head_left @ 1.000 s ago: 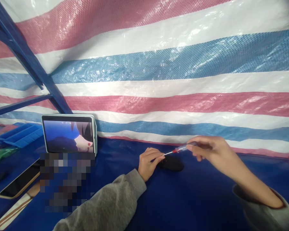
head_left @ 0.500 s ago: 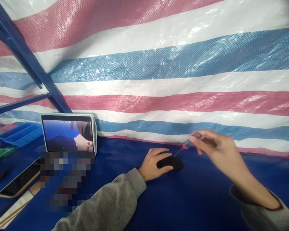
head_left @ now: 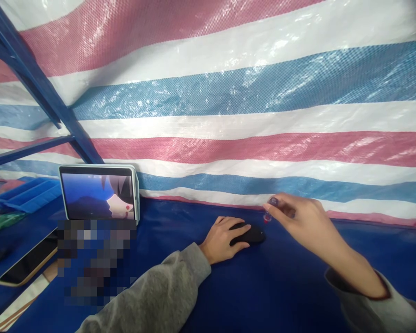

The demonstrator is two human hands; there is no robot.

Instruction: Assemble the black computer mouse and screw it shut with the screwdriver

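Note:
My left hand [head_left: 222, 241] grips a black computer mouse [head_left: 255, 234] against the blue table surface, thumb on the near side and fingers across the top. Between the thumb and fingers of my right hand [head_left: 300, 219] is a small screwdriver [head_left: 267, 216] with a clear handle and a red collar. It stands fairly upright beside the mouse's right end. Its thin shaft is too faint to follow, so I cannot tell whether the tip touches the mouse.
A tablet [head_left: 99, 193] in a pale case stands at the left, playing a cartoon. Blue compartment trays [head_left: 34, 196] and a phone [head_left: 29, 259] lie further left, near a pixelated patch. A striped plastic sheet [head_left: 249, 148] hangs behind the table [head_left: 256, 296]; a blue metal frame [head_left: 38, 83] rises at left.
My right hand has shifted slightly left and lower, and the screwdriver has swung from a slant to more upright. The mouse and my left hand have moved slightly right.

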